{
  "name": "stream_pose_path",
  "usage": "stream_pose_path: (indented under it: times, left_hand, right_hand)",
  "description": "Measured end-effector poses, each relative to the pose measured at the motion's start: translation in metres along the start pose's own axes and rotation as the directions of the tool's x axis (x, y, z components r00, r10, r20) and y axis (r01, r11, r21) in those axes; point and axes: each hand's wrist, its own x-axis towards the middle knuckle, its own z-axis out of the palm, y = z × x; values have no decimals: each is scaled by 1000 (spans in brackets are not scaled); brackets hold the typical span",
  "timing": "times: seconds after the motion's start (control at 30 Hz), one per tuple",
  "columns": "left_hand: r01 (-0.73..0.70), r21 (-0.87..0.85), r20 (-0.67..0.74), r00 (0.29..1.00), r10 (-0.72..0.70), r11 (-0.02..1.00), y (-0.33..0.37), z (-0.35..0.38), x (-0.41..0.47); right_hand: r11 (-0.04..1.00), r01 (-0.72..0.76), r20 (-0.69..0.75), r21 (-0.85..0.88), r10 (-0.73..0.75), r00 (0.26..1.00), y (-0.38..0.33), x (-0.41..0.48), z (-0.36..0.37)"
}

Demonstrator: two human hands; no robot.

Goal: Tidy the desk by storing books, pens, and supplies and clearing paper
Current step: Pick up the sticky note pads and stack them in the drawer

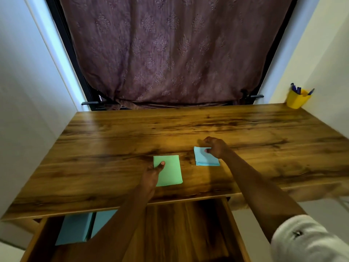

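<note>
The left grip [153, 173] pinches the green note pad [170, 173] at its left edge, thumb on top. The right grip [215, 147], fingers curled, pinches the far right corner of the blue note pad [204, 159], which lies just right of the green one. Both pads are over the tabletop [188, 125], long axes pointing away from the person.

We see through one wide-angle camera worn on the head, facing forward and down at the tabletop [188, 125]. It sits close, within arm's reach: left grip [151, 173] and right grip [216, 148] near mid-frame, the curtain [170, 53] beyond the grips, the open drawer [188, 233] nearer than them.
</note>
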Motion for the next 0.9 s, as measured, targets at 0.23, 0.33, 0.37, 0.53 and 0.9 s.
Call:
stream_pose_path:
  times: [0.23,0.33,0.37,0.53,0.9]
  left_hand:
    - [129,-42,-74,989,-132,991,-18,4,21]
    - [145,-99,-74,985,-153,984,-20,7,20]
    - [147,-114,-69,985,-156,983,-22,7,21]
    - [158,-162,-44,985,-167,974,-20,0,15]
    - [149,-300,153,982,-106,942,-11,-59,-58]
  right_hand:
    - [950,40,297,-310,57,953,21,36,4]
    - [920,51,275,-389,63,960,19,42,0]
    - [916,54,266,-398,59,962,21,43,-1]
    - [988,-4,193,-155,34,981,26,33,-3]
    - [808,32,264,588,-229,937,-97,-120,-15]
